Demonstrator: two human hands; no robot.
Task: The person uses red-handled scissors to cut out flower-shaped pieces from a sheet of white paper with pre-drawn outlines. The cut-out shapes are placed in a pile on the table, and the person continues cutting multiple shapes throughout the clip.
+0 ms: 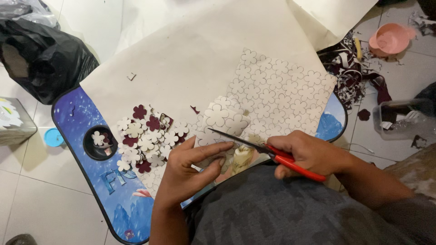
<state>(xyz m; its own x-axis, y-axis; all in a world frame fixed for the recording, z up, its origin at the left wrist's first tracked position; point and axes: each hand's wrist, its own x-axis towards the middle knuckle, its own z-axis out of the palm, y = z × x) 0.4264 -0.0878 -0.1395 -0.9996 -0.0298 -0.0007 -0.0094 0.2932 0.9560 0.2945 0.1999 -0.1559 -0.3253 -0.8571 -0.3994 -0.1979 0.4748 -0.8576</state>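
My right hand (309, 153) grips red-handled scissors (254, 146), their blades open and pointing left into a strip of white paper printed with flower shapes (222, 119). My left hand (190, 170) holds that strip by its near edge, thumb on top. A larger sheet of the same flower outlines (281, 93) lies just behind the strip. To the left sits a pile of cut-out flowers (145, 140), white and maroon, on a blue lap table (91, 131).
A big cream paper sheet (190, 50) covers the table's far side. One flower lies in the table's round cup hole (100, 143). A black plastic bag (43, 56) lies at the left, maroon scraps (352, 68), a pink bowl (389, 38) and a clear container (402, 120) at the right.
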